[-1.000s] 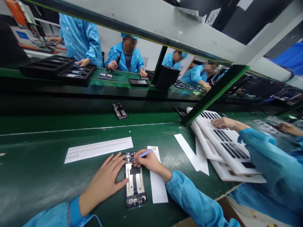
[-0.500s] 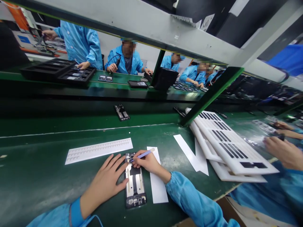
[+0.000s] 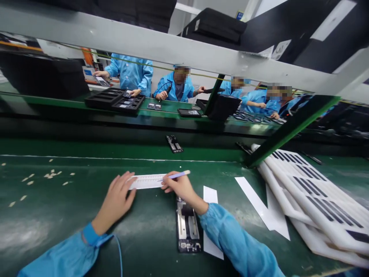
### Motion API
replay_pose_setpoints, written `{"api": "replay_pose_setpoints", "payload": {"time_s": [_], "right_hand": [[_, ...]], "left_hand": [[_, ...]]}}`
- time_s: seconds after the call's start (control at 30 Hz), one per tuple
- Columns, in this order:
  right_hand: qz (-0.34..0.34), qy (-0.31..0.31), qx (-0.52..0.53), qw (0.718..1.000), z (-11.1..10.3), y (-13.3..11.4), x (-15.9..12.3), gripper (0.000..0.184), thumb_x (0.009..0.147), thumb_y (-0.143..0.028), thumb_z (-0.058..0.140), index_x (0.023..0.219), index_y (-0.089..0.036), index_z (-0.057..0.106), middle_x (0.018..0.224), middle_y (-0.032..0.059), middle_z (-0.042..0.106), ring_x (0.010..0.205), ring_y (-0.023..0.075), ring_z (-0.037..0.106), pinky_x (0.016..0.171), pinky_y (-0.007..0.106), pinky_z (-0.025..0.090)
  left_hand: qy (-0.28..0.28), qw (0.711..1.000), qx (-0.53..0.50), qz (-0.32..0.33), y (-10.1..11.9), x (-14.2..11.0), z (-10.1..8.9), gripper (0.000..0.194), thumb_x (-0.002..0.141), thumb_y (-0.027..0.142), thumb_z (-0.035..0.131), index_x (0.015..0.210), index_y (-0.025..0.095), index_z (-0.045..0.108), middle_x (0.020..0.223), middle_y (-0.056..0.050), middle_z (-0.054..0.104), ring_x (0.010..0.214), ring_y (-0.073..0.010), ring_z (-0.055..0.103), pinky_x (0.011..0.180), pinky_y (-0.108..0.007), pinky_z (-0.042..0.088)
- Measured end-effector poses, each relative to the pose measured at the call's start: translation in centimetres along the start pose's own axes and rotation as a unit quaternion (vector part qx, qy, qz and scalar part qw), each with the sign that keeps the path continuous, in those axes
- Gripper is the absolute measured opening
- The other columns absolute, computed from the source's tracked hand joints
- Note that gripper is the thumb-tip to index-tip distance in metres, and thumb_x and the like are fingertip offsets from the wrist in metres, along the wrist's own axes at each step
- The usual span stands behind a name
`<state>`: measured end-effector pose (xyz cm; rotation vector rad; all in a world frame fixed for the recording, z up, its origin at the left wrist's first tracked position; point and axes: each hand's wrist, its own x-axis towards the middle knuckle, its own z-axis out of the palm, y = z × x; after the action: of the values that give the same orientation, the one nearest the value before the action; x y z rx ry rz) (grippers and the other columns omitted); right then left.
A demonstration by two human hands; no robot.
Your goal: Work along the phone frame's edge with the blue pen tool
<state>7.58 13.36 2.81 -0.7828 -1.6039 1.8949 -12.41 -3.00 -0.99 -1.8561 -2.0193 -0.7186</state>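
On the head feed, I read my left hand (image 3: 118, 200) as released: palm down, fingers loosely spread, its fingertips resting on the near end of a white strip of labels (image 3: 147, 182) at its two o'clock. My right hand (image 3: 180, 188) pinches a purple stick (image 3: 178, 175) between thumb and fingers, closed snugly around it, the tip pointing to nine o'clock over the strip's other end; I can't tell whether it touches. The opened phone (image 3: 188, 229) lies just below my right hand, at six o'clock, its top edge partly hidden. A plain white strip (image 3: 210, 195) sits beside the phone at three o'clock, partly behind my sleeve (image 3: 230, 238).
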Motion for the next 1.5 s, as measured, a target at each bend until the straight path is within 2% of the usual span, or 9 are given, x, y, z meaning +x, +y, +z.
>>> {"api": "replay_pose_setpoints", "payload": {"time_s": [0.13,0.27,0.43,0.7,1.07,1.17,1.27,1.37,1.5], "right_hand": [[0.031,-0.062,-0.019,0.997,6.5,1.9,3.2,0.028,0.075,-0.036,0.077,0.081,-0.013,0.063,0.07,0.0058,0.068,0.064,0.0188,0.069,0.049,0.02,0.056],[0.03,-0.054,-0.058,0.996,9.3,4.1,4.9,0.012,0.077,-0.023,0.07,0.077,-0.013,0.063,0.065,0.0032,0.067,0.06,0.0174,0.069,0.047,0.018,0.055],[0.008,-0.012,-0.056,0.998,8.9,5.4,4.8,0.012,0.076,-0.025,0.067,0.075,-0.014,0.062,0.066,0.0033,0.068,0.058,0.0182,0.069,0.048,0.021,0.056],[-0.009,-0.05,-0.06,0.997,8.7,5.7,4.8,0.016,0.075,-0.028,0.067,0.08,-0.013,0.064,0.068,0.0041,0.069,0.059,0.0176,0.069,0.051,0.02,0.056],[0.023,-0.06,0.03,0.997,8.7,3.6,5.0,0.043,0.063,-0.048,0.082,0.08,-0.012,0.063,0.068,0.0063,0.068,0.06,0.0196,0.07,0.051,0.023,0.057],[-0.009,-0.062,0.039,0.997,7.5,1.2,3.6,0.05,0.062,-0.054,0.083,0.08,-0.012,0.064,0.069,0.0065,0.069,0.061,0.0198,0.07,0.053,0.024,0.058],[-0.045,-0.053,0.036,0.997,3.9,-0.7,-0.2,0.05,0.066,-0.055,0.082,0.084,-0.012,0.066,0.073,0.0073,0.07,0.064,0.0201,0.071,0.053,0.023,0.057],[-0.03,-0.022,0.019,0.999,-0.8,-0.7,-6.2,0.044,0.073,-0.051,0.08,0.088,-0.011,0.068,0.078,0.0092,0.071,0.067,0.0205,0.071,0.054,0.024,0.057],[0.004,0.047,-0.015,0.999,-5.5,1.5,-14.1,0.039,0.079,-0.047,0.078,0.09,-0.011,0.069,0.078,0.0111,0.072,0.066,0.0209,0.071,0.054,0.025,0.058]], "left_hand": [[-0.069,0.997,0.023,-0.014,-4.1,-0.7,0.1,0.04,0.097,0.026,0.036,0.13,0.026,0.058,0.141,-0.005,0.053,0.134,-0.026,0.044,0.111,-0.051,0.035],[-0.087,0.995,0.031,-0.021,-4.1,-1.0,0.6,0.041,0.096,0.025,0.037,0.131,0.028,0.058,0.14,-0.002,0.054,0.13,-0.0243,0.049,0.11,-0.05,0.037],[-0.082,0.996,0.017,-0.033,-3.5,-0.9,0.5,0.04,0.096,0.027,0.038,0.13,0.029,0.059,0.139,-0.002,0.055,0.129,-0.0244,0.05,0.11,-0.05,0.037],[-0.086,0.995,0.01,-0.047,-3.3,-0.7,0.4,0.04,0.095,0.022,0.037,0.126,0.024,0.062,0.137,-0.005,0.056,0.129,-0.0242,0.05,0.111,-0.051,0.035],[-0.079,0.996,0.015,-0.041,-3.5,-0.7,0.3,0.04,0.095,0.025,0.038,0.126,0.026,0.062,0.136,-0.005,0.057,0.127,-0.0233,0.051,0.111,-0.049,0.036],[-0.076,0.996,0.004,-0.035,-3.7,-0.5,0.0,0.039,0.096,0.028,0.037,0.125,0.026,0.062,0.137,-0.005,0.056,0.127,-0.0252,0.052,0.111,-0.051,0.036],[-0.05,0.998,-0.021,-0.022,-2.6,-0.3,-0.2,0.042,0.097,0.03,0.034,0.131,0.021,0.056,0.143,-0.009,0.05,0.131,-0.0287,0.047,0.111,-0.054,0.033],[-0.03,0.996,-0.064,0.045,1.1,-0.9,-0.4,0.041,0.097,0.029,0.037,0.135,0.022,0.051,0.144,-0.008,0.048,0.135,-0.0266,0.042,0.115,-0.052,0.029],[-0.109,0.969,-0.12,0.186,7.9,-2.9,-0.8,0.039,0.095,0.024,0.046,0.134,0.026,0.052,0.144,-0.003,0.048,0.136,-0.0216,0.041,0.118,-0.044,0.028]]}}
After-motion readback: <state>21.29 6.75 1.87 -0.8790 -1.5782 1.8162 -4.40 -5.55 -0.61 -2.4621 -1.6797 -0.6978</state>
